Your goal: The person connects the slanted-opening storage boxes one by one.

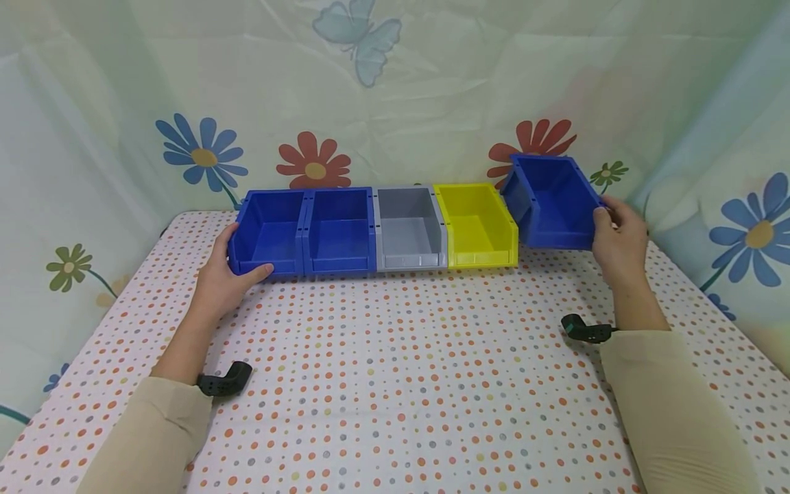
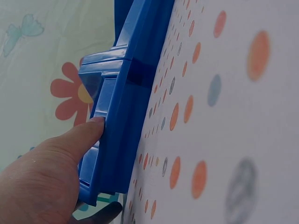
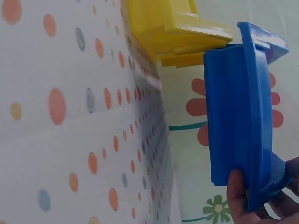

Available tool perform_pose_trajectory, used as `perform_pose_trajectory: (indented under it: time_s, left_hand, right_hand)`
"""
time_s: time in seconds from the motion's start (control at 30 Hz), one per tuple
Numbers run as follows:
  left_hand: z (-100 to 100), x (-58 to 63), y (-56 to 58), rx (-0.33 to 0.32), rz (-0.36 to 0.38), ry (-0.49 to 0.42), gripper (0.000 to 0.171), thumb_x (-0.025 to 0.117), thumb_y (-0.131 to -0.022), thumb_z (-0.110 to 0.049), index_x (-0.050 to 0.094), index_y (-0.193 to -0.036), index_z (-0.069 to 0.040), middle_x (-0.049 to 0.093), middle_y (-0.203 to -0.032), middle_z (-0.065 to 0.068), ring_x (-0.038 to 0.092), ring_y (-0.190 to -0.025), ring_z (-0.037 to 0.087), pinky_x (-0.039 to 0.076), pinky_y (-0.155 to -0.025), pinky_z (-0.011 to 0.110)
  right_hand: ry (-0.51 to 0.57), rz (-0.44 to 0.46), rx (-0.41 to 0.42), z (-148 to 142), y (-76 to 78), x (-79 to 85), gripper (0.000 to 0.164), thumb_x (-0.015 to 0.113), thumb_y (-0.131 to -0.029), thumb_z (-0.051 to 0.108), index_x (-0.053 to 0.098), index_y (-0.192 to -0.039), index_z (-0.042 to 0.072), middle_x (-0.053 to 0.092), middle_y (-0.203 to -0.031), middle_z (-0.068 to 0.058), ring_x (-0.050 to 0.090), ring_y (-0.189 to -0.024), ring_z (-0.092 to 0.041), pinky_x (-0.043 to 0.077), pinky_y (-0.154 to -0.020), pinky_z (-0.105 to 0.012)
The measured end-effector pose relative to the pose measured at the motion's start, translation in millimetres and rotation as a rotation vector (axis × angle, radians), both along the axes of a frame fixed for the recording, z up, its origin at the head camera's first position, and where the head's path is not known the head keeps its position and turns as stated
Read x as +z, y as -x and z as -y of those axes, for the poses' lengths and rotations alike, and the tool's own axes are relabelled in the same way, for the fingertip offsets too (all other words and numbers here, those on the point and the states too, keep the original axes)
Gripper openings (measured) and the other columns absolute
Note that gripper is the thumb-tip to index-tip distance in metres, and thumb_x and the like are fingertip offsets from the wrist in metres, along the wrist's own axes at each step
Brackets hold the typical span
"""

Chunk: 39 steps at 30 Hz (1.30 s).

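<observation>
Four-sided open-front bins stand side by side in a row. At its left end, my left hand (image 1: 223, 280) holds the outer blue bin (image 1: 271, 237), thumb on the front lip and fingers along the outer side. A second blue bin (image 1: 341, 237), a grey bin (image 1: 410, 233) and a yellow bin (image 1: 478, 226) follow to the right. My right hand (image 1: 620, 240) grips another blue bin (image 1: 555, 206) by its right side; this bin is tilted and raised above the table beside the yellow one. In the right wrist view, the raised blue bin (image 3: 238, 112) shows its underside.
A white tablecloth (image 1: 382, 384) with coloured dots covers the table. Behind it hangs a pale curtain (image 1: 426, 103) with printed flowers and a butterfly. Black wrist cameras (image 1: 227, 379) are worn on both wrists.
</observation>
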<state>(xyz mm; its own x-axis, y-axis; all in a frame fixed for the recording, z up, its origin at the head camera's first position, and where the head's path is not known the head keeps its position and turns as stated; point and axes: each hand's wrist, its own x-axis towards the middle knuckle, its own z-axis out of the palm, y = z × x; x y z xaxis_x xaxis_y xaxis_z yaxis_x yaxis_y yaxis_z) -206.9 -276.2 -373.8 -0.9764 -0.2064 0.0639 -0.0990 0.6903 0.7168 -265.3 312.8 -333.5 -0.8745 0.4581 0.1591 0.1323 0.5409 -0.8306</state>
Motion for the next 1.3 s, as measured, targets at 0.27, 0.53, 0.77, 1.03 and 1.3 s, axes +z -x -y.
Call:
perform_pose_trajectory:
  time_s: [0.27, 0.53, 0.77, 1.03, 1.3]
  left_hand:
    - [-0.1, -0.1, 0.3, 0.004, 0.005, -0.002, 0.107, 0.075, -0.094, -0.046, 0.000, -0.168, -0.029, 0.014, -0.172, 0.022, 0.023, -0.152, 0.056, 0.028, -0.116, 0.076]
    - [1.1, -0.1, -0.2, 0.019, 0.001, 0.005, 0.106, 0.074, -0.094, -0.046, 0.000, -0.168, -0.030, 0.013, -0.173, 0.022, 0.023, -0.152, 0.056, 0.028, -0.116, 0.076]
    - [0.2, -0.4, -0.1, 0.009, 0.005, 0.002, 0.106, 0.074, -0.094, -0.046, 0.000, -0.168, -0.030, 0.013, -0.173, 0.022, 0.023, -0.152, 0.057, 0.028, -0.116, 0.076]
    - [-0.8, 0.4, 1.2, 0.003, -0.003, 0.001, 0.106, 0.075, -0.094, -0.046, 0.000, -0.168, -0.030, 0.014, -0.172, 0.022, 0.024, -0.152, 0.057, 0.029, -0.116, 0.076]
    - [-1.1, 1.0, -0.7, 0.007, 0.000, 0.001, 0.106, 0.074, -0.094, -0.045, 0.001, -0.168, -0.028, 0.014, -0.172, 0.022, 0.023, -0.152, 0.056, 0.028, -0.116, 0.076]
  right_hand:
    - [0.021, -0.017, 0.022, 3.9, 2.2, -1.8, 0.054, 0.026, -0.113, 0.035, 0.031, -0.165, 0.022, 0.035, -0.167, -0.009, 0.042, -0.149, -0.028, 0.040, -0.122, -0.045]
    - [0.027, -0.032, 0.061, 8.8, 7.1, -3.4, 0.054, 0.023, -0.113, 0.030, 0.024, -0.166, 0.022, 0.027, -0.171, -0.009, 0.031, -0.156, -0.028, 0.031, -0.127, -0.044]
    - [-0.041, -0.026, 0.052, 8.3, 6.0, -3.1, 0.058, 0.029, -0.111, 0.033, 0.023, -0.166, 0.018, 0.028, -0.170, -0.014, 0.035, -0.153, -0.036, 0.036, -0.123, -0.054]
    - [-0.301, -0.244, 0.035, 17.4, -1.6, 1.5, 0.059, 0.045, -0.106, 0.031, 0.036, -0.161, 0.013, 0.039, -0.163, -0.020, 0.030, -0.153, -0.040, 0.020, -0.128, -0.059]
    - [-0.404, -0.451, 0.150, 24.6, -1.3, -2.1, 0.054, 0.053, -0.102, 0.025, 0.049, -0.153, 0.009, 0.047, -0.158, -0.021, 0.037, -0.148, -0.044, 0.027, -0.124, -0.065]
